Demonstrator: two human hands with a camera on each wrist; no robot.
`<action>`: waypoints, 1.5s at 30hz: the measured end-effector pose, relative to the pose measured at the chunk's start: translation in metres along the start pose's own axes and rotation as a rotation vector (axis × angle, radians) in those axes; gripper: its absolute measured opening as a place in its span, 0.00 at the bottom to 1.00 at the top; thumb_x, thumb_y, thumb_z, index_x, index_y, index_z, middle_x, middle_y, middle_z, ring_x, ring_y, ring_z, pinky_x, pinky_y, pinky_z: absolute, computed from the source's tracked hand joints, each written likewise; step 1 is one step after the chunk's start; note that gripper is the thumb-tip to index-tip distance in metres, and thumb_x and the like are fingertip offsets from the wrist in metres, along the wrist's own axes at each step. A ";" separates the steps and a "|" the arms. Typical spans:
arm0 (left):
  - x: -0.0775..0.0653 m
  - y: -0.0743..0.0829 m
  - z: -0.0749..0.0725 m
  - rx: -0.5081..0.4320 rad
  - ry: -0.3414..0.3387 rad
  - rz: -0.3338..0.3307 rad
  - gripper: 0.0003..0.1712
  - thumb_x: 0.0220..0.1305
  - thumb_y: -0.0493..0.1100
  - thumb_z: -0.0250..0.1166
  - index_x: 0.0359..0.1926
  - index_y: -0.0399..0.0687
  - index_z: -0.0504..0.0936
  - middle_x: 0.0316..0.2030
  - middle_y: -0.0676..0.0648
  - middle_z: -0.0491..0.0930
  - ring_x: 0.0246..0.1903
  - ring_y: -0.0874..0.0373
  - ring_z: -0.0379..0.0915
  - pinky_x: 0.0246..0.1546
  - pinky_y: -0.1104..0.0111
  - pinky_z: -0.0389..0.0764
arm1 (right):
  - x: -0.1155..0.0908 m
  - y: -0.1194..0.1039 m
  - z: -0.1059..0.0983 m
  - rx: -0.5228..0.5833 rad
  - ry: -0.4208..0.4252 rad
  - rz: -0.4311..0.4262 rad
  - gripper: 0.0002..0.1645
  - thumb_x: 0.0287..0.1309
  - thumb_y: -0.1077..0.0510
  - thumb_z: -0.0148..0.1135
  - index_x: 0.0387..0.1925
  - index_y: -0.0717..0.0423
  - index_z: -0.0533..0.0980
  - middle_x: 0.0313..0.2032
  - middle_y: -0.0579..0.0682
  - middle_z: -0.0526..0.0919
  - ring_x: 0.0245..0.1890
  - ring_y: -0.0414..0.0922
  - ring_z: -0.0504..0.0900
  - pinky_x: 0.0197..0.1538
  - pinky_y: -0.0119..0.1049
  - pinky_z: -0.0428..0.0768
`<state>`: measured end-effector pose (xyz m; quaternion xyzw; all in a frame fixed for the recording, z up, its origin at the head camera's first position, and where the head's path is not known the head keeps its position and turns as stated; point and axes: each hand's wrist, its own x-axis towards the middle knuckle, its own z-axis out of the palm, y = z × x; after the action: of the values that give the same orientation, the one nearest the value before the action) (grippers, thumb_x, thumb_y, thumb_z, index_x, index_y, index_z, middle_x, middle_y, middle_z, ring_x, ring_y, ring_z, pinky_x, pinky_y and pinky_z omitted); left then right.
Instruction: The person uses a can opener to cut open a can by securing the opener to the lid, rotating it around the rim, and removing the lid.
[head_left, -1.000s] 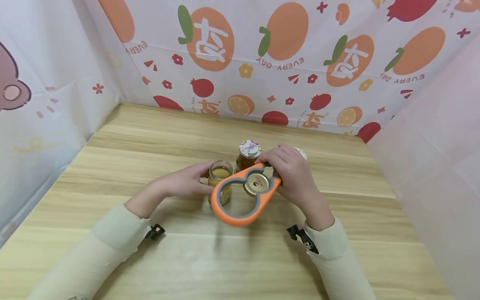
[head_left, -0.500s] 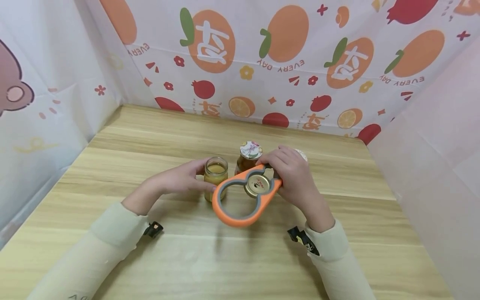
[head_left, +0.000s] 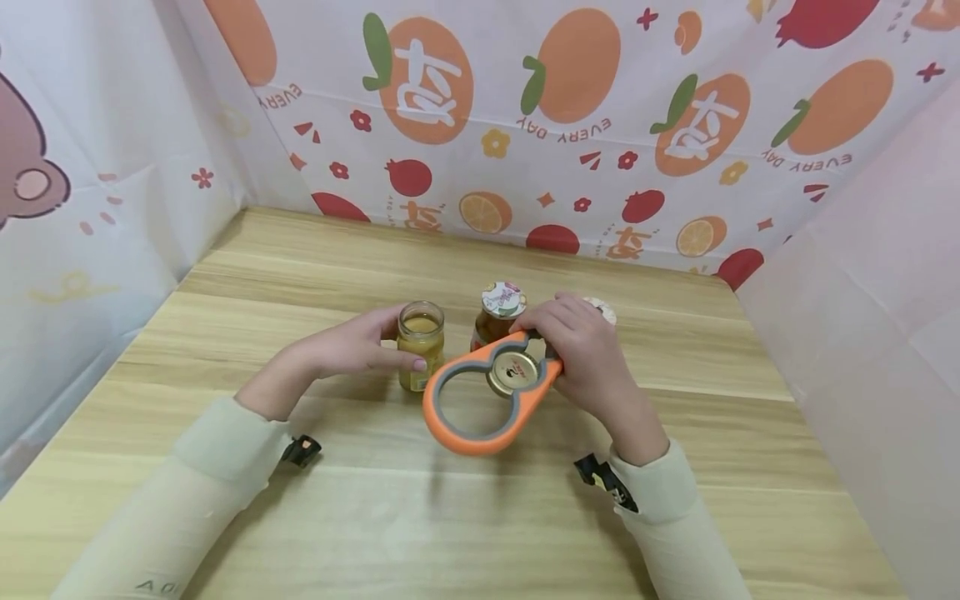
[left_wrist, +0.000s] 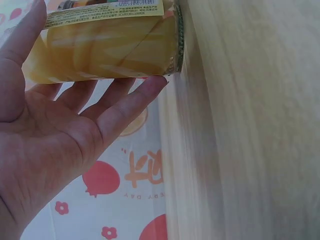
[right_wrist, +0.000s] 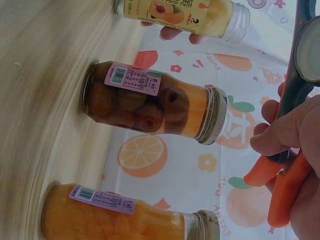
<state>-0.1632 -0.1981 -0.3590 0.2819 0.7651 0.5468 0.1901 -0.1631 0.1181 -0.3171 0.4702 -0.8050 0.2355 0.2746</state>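
My left hand [head_left: 352,346] curls round an uncapped glass jar of yellow fruit [head_left: 420,342], thumb in front and fingers behind. In the left wrist view the jar's peach-coloured pieces [left_wrist: 105,52] show through the glass, with the fingers along its side. My right hand [head_left: 581,342] grips the handles of an orange and grey jar opener [head_left: 468,446], held above the table. A gold lid [head_left: 513,372] sits in the opener's smaller ring; the right wrist view shows the lid's pale underside [right_wrist: 309,50]. The opener's large ring is just right of the jar.
Behind the opener stands a capped jar of dark round fruit [right_wrist: 145,102] with a printed lid [head_left: 502,298]. Another capped jar, of orange chunks [right_wrist: 125,215], is mostly hidden behind my right hand in the head view. Fruit-print cloth [head_left: 570,150] walls the wooden table [head_left: 375,517].
My left hand has moved left and slightly back with the uncapped jar, away from the opener. The right hand, opener and lid have stayed nearly still.
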 end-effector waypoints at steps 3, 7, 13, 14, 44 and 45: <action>-0.001 -0.001 -0.002 0.006 0.011 -0.025 0.32 0.57 0.44 0.69 0.61 0.50 0.66 0.47 0.45 0.77 0.49 0.52 0.71 0.53 0.52 0.69 | 0.000 -0.001 0.000 0.002 0.004 -0.013 0.11 0.49 0.64 0.68 0.36 0.51 0.78 0.34 0.43 0.81 0.35 0.40 0.73 0.50 0.39 0.70; -0.002 -0.002 -0.005 0.014 0.040 -0.047 0.31 0.57 0.45 0.69 0.59 0.53 0.67 0.46 0.45 0.77 0.48 0.51 0.72 0.52 0.53 0.70 | 0.001 -0.001 0.001 -0.004 0.010 -0.008 0.12 0.48 0.65 0.68 0.36 0.51 0.78 0.33 0.43 0.81 0.34 0.40 0.72 0.47 0.39 0.71; -0.002 -0.003 -0.009 -0.006 0.056 -0.059 0.30 0.58 0.45 0.69 0.60 0.52 0.66 0.48 0.45 0.77 0.50 0.51 0.71 0.53 0.52 0.69 | 0.001 -0.001 0.000 0.000 0.002 -0.009 0.12 0.49 0.65 0.67 0.36 0.50 0.78 0.33 0.42 0.80 0.34 0.40 0.72 0.47 0.38 0.70; -0.002 -0.004 -0.010 -0.005 0.064 -0.062 0.31 0.58 0.45 0.69 0.60 0.52 0.66 0.48 0.45 0.77 0.50 0.51 0.71 0.53 0.52 0.69 | 0.001 -0.001 0.000 0.000 0.004 -0.010 0.11 0.49 0.65 0.67 0.36 0.51 0.78 0.33 0.43 0.80 0.34 0.40 0.72 0.48 0.39 0.70; -0.005 -0.007 -0.022 -0.035 0.248 -0.183 0.34 0.57 0.49 0.69 0.62 0.50 0.65 0.51 0.41 0.74 0.51 0.49 0.69 0.50 0.54 0.72 | 0.002 0.000 0.000 0.002 0.006 -0.009 0.13 0.49 0.67 0.66 0.36 0.50 0.78 0.33 0.42 0.80 0.34 0.40 0.71 0.45 0.38 0.71; -0.005 -0.006 -0.023 -0.040 0.256 -0.189 0.34 0.57 0.49 0.69 0.62 0.50 0.65 0.51 0.41 0.73 0.51 0.49 0.69 0.50 0.53 0.72 | 0.002 0.000 0.000 -0.002 0.007 -0.009 0.12 0.49 0.67 0.65 0.36 0.50 0.78 0.33 0.42 0.80 0.34 0.40 0.72 0.46 0.39 0.71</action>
<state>-0.1742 -0.2195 -0.3573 0.1328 0.7952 0.5730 0.1473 -0.1638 0.1172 -0.3154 0.4727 -0.8020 0.2353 0.2791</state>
